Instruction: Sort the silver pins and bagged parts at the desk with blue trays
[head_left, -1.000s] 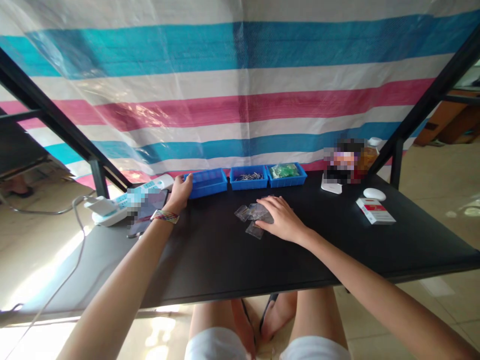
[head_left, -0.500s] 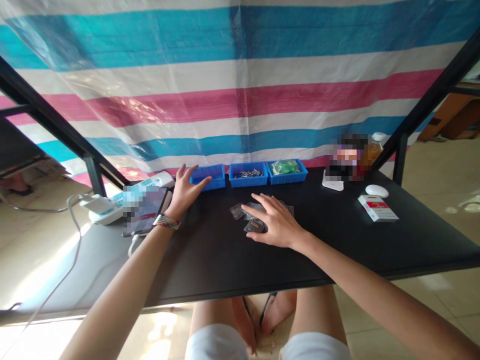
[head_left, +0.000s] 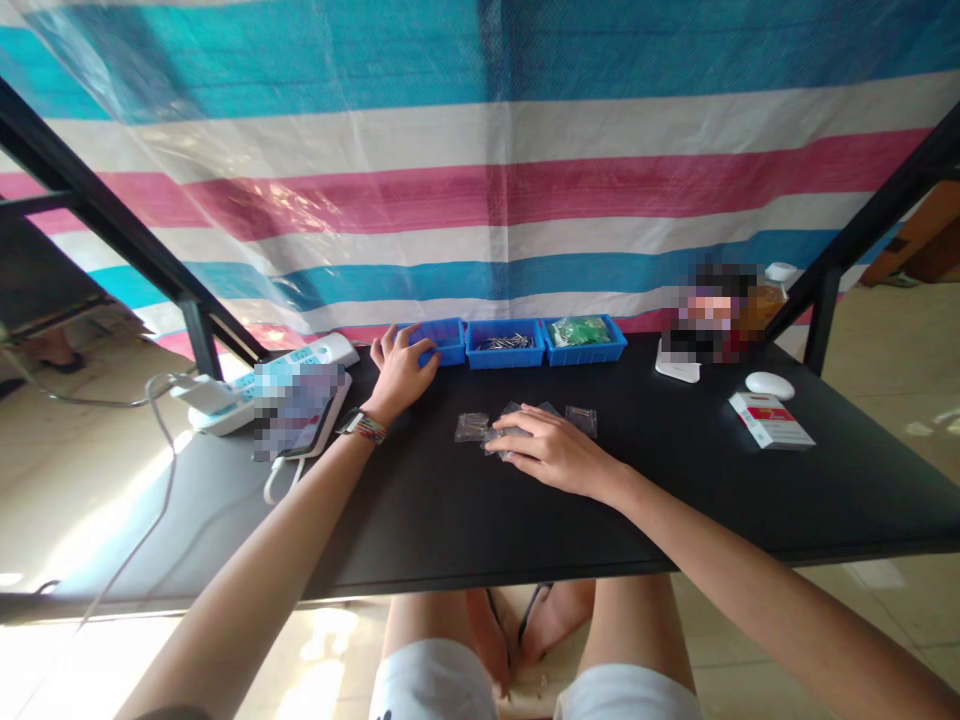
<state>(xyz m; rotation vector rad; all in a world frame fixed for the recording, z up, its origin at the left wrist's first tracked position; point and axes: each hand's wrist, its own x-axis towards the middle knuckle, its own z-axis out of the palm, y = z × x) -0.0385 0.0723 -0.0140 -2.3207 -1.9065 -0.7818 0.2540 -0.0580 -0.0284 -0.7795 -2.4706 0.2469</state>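
My left hand [head_left: 402, 369] rests on the black table [head_left: 465, 510], fingers spread and touching the left blue tray [head_left: 444, 339]. A woven band is on that wrist. My right hand [head_left: 547, 448] lies over a pile of small clear plastic bags [head_left: 472, 427], fingers curled onto one of them. More clear bags [head_left: 582, 420] lie just beyond the hand. The middle blue tray [head_left: 505, 344] holds small metal parts. The right blue tray [head_left: 584, 337] holds green pieces.
A white power strip [head_left: 225, 392] with a cable and a tablet [head_left: 300, 418] lie at the left. A white mouse [head_left: 770, 385], a red-and-white box [head_left: 771, 420] and a bottle [head_left: 765, 300] stand at the right. A striped tarp hangs behind; black frame legs flank the table.
My left hand slid off the front of the left tray and now lies flatter beside it. My right hand's fingers curled down onto the bags. The view shifted slightly.
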